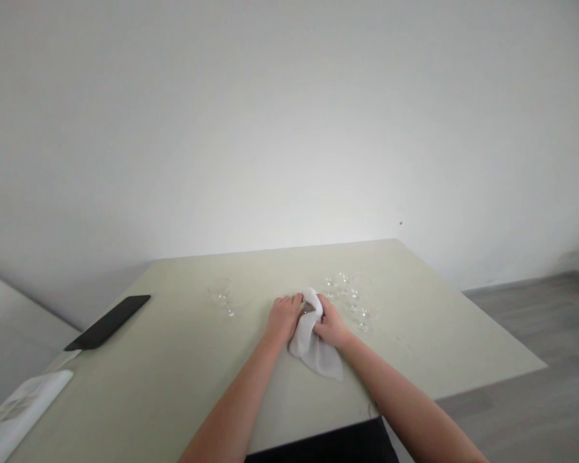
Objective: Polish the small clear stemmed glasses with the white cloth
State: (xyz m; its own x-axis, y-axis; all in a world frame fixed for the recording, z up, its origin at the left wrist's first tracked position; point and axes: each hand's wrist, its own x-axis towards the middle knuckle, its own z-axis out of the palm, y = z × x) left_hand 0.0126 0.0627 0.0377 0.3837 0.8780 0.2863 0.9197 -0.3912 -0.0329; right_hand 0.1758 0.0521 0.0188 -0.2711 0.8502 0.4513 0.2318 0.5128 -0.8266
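A thin white cloth (313, 354) hangs between my two hands, its lower end spread on the table. My right hand (332, 325) is closed on the cloth from the right, with some fingers hidden in its folds. On the other side, my left hand (284, 316) is wrapped around a clear glass (307, 309). Only a small shiny part of that glass shows in the cloth's opening; its full shape is hidden.
Several clear glass pieces (352, 294) stand close together to the right of my hands. More clear glassware (224, 299) is on the left. A flat black object (109, 323) and a white package (24, 411) lie along the table's (174, 386) left edge. A wall rises behind.
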